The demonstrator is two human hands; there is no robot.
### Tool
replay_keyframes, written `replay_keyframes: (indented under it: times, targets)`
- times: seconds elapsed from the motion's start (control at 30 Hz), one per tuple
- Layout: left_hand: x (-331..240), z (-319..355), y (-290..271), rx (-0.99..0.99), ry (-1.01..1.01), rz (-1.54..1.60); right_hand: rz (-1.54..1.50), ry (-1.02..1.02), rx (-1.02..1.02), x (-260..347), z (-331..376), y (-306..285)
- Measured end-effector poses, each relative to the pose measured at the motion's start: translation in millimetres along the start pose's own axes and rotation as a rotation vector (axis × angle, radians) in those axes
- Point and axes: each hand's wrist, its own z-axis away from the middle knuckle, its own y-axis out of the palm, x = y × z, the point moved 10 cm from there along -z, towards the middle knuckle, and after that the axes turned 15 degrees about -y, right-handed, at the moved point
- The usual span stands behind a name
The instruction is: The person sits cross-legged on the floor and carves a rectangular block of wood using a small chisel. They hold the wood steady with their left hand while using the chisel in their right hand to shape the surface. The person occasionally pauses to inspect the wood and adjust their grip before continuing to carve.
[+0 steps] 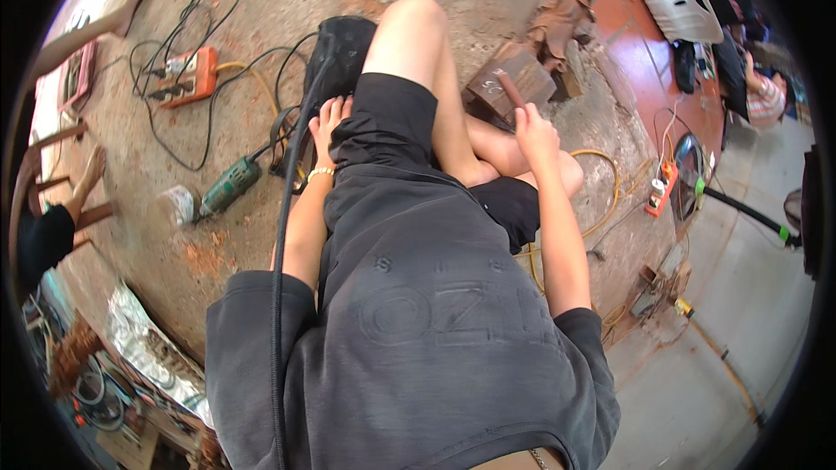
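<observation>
My right hand is closed around one end of a brown rod, which looks like a wooden handle. The rod's far end lies over a dark brown wooden block with pale chalk marks, beyond my folded leg. I cannot tell whether the rod is joined to the block. My left hand, a bracelet at its wrist, rests beside my thigh with fingers stretched out. It is against my black shorts and close to a black bag-like thing. Nothing shows in its fingers.
A green power tool lies to the left, near a white cup-like container. Cables run from an orange power strip. Brown cloth lies behind the block. Another orange strip is at right. Other people's limbs show at both sides.
</observation>
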Motion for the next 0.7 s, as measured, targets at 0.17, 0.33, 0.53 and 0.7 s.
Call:
replay_keyframes:
  times: [0.17,0.33,0.53,0.7]
  targets:
    - [7.4,1.3,17.8,0.0,0.073,0.085,0.029,-0.075,0.039,0.9,-9.3,-6.7]
    - [10.5,4.2,21.1,-0.029,0.1,0.075,0.019,-0.31,0.105,17.3,-16.5,1.7]
    - [15.0,0.8,28.6,0.156,0.088,0.284,0.058,-0.266,0.097,-8.9,-21.9,-11.9]
    - [40.2,-0.7,57.4,0.204,0.056,0.37,-0.187,0.345,-0.253,-64.7,-5.7,-23.5]
